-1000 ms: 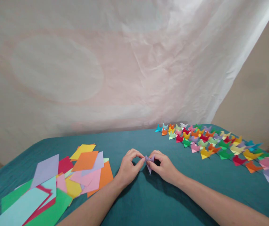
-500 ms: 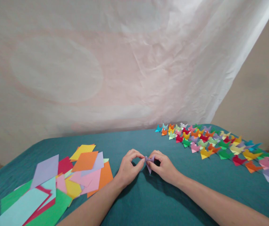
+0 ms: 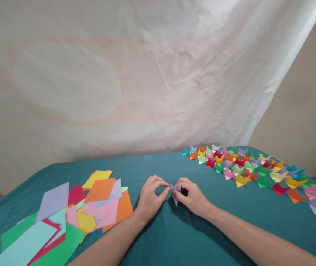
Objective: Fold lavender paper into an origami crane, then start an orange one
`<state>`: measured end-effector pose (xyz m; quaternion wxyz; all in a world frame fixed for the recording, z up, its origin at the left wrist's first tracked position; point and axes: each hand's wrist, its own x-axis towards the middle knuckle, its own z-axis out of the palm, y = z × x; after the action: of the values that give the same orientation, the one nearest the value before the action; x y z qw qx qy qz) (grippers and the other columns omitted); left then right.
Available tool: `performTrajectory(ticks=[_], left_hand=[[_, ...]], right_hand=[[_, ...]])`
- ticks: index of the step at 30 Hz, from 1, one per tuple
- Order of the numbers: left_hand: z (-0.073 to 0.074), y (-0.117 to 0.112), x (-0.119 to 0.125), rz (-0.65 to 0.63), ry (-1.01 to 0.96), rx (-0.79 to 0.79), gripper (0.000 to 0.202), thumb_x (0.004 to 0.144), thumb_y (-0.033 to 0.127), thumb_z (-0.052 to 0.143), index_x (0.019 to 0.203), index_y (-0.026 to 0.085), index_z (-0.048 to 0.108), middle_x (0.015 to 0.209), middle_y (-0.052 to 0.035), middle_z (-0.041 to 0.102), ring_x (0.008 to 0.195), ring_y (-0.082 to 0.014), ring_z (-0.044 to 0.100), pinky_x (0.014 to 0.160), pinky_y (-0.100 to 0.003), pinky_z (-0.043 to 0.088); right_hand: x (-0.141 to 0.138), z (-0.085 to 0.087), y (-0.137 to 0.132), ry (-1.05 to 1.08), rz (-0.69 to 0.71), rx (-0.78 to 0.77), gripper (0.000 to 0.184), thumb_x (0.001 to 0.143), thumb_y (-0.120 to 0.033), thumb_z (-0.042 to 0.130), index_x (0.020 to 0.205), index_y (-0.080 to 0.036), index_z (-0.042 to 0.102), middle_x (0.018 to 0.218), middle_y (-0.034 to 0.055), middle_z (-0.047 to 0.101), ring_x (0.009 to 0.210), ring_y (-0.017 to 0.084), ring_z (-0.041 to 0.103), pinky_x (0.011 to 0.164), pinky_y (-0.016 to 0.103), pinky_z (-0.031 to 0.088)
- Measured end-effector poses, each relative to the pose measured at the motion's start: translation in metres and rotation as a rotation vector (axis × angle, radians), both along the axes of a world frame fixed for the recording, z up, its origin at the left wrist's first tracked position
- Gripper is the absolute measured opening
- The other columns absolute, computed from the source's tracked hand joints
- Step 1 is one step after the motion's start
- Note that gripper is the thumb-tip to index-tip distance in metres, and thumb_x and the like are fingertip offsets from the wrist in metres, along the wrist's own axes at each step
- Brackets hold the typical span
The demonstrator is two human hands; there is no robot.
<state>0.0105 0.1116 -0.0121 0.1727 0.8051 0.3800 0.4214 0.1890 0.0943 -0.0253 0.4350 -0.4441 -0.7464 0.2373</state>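
A small lavender paper crane (image 3: 175, 197), folded with pointed tips, is held between both hands above the middle of the table. My right hand (image 3: 190, 194) pinches its body between thumb and fingers, covering part of it. At the crane's left tip, my left hand (image 3: 153, 194) closes thumb and forefinger in a pinch. The crane's lowest point hangs down toward the cloth.
A loose pile of coloured paper sheets (image 3: 100, 190) spreads over the left of the teal-covered table (image 3: 152, 240). Rows of finished paper cranes (image 3: 242, 180) in many colours stand along the right. Behind the table hangs a pale wrinkled cloth (image 3: 147, 81).
Both hands stay in almost the same place, pinching the lavender crane. Only a very slight shift of the fingers shows.
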Motion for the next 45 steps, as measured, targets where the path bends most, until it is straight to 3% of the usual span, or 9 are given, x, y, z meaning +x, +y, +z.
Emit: performTrajectory(ticks=[5, 17, 34, 41, 45], left_hand=[[-0.0014, 0.0000, -0.0026, -0.010, 0.043, 0.030, 0.016, 0.083, 0.019, 0.058, 0.096, 0.024, 0.066, 0.088, -0.0029, 0.059, 0.087, -0.0174, 0.055, 0.079, -0.031, 0.043], [0.0010, 0.0002, -0.0037, -0.033, 0.063, 0.046, 0.016, 0.088, 0.023, 0.051, 0.094, 0.023, 0.066, 0.088, -0.0044, 0.059, 0.087, -0.0188, 0.053, 0.079, -0.032, 0.043], [-0.0016, 0.0008, -0.0027, -0.086, 0.003, -0.015, 0.018, 0.085, 0.016, 0.052, 0.098, 0.023, 0.063, 0.094, -0.0047, 0.057, 0.093, -0.0189, 0.053, 0.084, -0.033, 0.043], [-0.0005, 0.0017, -0.0010, -0.060, -0.042, -0.060, 0.006, 0.083, 0.019, 0.055, 0.086, 0.019, 0.060, 0.089, -0.0041, 0.059, 0.089, -0.0183, 0.055, 0.082, -0.032, 0.043], [0.0030, 0.0007, -0.0006, -0.092, -0.038, -0.131, 0.012, 0.086, 0.022, 0.051, 0.079, 0.018, 0.060, 0.083, -0.0031, 0.058, 0.083, -0.0168, 0.055, 0.078, -0.029, 0.043]], right_hand=[[-0.0005, -0.0005, 0.0004, -0.003, 0.012, -0.010, 0.015, 0.079, -0.017, 0.057, 0.064, -0.019, 0.060, 0.071, 0.0007, 0.059, 0.072, 0.015, 0.053, 0.070, 0.028, 0.040], [-0.0014, 0.0028, -0.0019, -0.022, 0.027, -0.002, 0.015, 0.076, -0.015, 0.058, 0.062, -0.019, 0.055, 0.068, -0.0005, 0.057, 0.069, 0.015, 0.052, 0.069, 0.028, 0.040], [-0.0014, -0.0019, -0.0001, -0.032, 0.029, 0.034, 0.011, 0.076, -0.015, 0.058, 0.067, -0.020, 0.058, 0.070, 0.0001, 0.058, 0.072, 0.016, 0.053, 0.071, 0.029, 0.040], [-0.0006, -0.0021, -0.0001, -0.034, -0.003, 0.064, 0.012, 0.078, -0.016, 0.058, 0.067, -0.020, 0.058, 0.071, 0.0005, 0.058, 0.073, 0.016, 0.053, 0.072, 0.030, 0.039], [0.0005, -0.0026, -0.0004, -0.063, -0.002, 0.087, 0.010, 0.078, -0.016, 0.058, 0.069, -0.020, 0.059, 0.072, 0.0009, 0.057, 0.074, 0.016, 0.052, 0.072, 0.031, 0.039]])
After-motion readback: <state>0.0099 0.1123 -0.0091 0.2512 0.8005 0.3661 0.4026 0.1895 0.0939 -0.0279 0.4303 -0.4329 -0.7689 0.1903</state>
